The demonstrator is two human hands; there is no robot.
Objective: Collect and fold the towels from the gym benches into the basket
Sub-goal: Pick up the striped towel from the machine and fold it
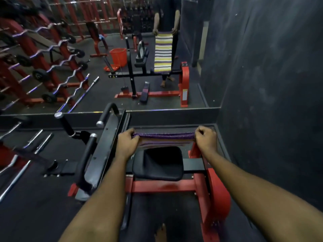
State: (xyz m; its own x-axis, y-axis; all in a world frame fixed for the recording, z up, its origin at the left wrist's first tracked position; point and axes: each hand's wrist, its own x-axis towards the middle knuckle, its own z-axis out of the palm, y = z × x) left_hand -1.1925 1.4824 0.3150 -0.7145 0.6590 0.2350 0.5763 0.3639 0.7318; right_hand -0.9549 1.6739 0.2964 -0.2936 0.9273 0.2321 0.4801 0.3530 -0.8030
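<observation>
A striped towel [163,137] with purple, white and yellow bands is stretched flat between my hands, seen edge-on above a black bench seat [158,165]. My left hand [126,143] grips its left top corner. Its right top corner is held in my right hand [206,138]. The wall mirror ahead reflects the towel [163,53] hanging full length in front of me. An orange basket [118,55] appears in the mirror, standing on the floor behind me to the left.
The bench has a red steel frame [162,186] and black padded handles [87,154] at my left. A dark wall [271,84] closes the right side. Curl bars on red racks [52,67] and loose bars on the floor [21,168] fill the left.
</observation>
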